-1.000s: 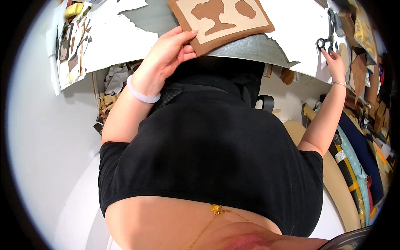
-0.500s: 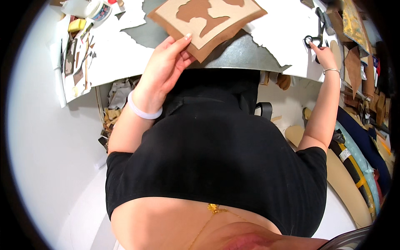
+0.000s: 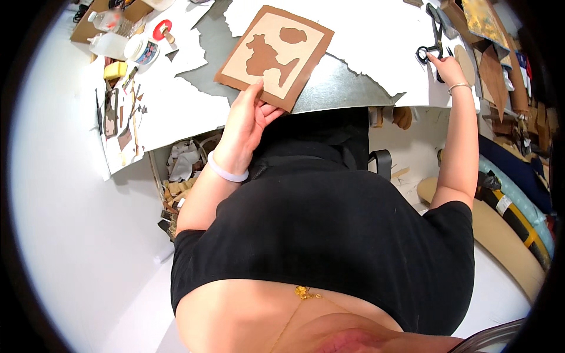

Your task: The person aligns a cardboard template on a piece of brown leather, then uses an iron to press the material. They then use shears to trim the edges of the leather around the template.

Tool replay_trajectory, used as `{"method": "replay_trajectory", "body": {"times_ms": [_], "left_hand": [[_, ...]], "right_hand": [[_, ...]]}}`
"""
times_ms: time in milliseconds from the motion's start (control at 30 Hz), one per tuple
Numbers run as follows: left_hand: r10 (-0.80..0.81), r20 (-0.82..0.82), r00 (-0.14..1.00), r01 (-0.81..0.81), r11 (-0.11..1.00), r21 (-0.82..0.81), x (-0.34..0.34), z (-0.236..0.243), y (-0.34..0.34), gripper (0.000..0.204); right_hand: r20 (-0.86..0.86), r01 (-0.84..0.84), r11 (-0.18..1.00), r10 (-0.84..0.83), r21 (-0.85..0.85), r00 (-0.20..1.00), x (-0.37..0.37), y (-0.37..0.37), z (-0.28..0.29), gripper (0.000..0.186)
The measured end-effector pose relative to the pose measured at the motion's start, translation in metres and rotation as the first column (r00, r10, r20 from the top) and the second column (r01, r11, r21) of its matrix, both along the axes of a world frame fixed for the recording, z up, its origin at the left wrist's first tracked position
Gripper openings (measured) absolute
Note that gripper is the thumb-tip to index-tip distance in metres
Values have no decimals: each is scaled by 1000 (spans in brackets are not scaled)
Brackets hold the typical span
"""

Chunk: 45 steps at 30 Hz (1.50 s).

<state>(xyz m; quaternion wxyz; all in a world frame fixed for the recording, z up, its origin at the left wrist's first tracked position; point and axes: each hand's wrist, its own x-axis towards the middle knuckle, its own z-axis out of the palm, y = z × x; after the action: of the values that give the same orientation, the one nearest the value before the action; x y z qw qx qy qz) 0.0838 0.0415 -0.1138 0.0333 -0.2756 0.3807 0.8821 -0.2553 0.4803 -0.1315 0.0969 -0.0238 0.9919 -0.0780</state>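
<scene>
My left hand (image 3: 246, 122) pinches the lower edge of a leather panel (image 3: 268, 62), thumb on top and fingers beneath. The panel has a brown border, a cream layer with cut-out shapes, and brown showing through them. It is tilted over the near edge of the worktable. At the right end of the table, my right hand (image 3: 452, 72) has its fingers closed at the handle loops of black scissors (image 3: 438, 36). Part of the handle is hidden by the hand, and the blades point away from me.
White torn-edged sheets (image 3: 371, 35) lie over a grey table surface (image 3: 321, 88). At left stand a white tub (image 3: 141, 49), clear bottles (image 3: 109, 46) and a yellow sponge (image 3: 115, 70), near scraps and tools. Leather pieces (image 3: 489, 76) crowd the right side, with rolls (image 3: 515, 223) below.
The leather panel has turned and come into fuller view, with my left hand still holding it. The view has shifted a little. My right hand stays at the scissors.
</scene>
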Motion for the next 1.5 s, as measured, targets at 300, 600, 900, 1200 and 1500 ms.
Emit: {"method": "replay_trajectory", "body": {"times_ms": [300, 600, 900, 1200, 1500], "left_hand": [[-92, -13, 996, 90, 992, -86, 3, 8, -19, 45], [-82, 22, 996, 84, 983, -165, -5, 2, -35, 35], [-116, 51, 992, 122, 983, -134, -8, 1, -20, 34], [3, -99, 995, -22, 982, -190, 1, 20, -9, 33], [242, -559, 793, -402, 898, -181, -17, 90, -3, 32]], "right_hand": [[7, -8, 999, 8, 48, 1000, 5, 21, -11, 38], [-72, -52, 993, 45, -103, 996, 64, -10, 13, 69], [10, -26, 1000, 26, 3, 1000, 73, -11, 16, 70], [450, 388, 645, -76, -658, 890, 82, 20, 26, 36], [165, 192, -170, 163, -966, 973, 235, -140, 58, 13]]}}
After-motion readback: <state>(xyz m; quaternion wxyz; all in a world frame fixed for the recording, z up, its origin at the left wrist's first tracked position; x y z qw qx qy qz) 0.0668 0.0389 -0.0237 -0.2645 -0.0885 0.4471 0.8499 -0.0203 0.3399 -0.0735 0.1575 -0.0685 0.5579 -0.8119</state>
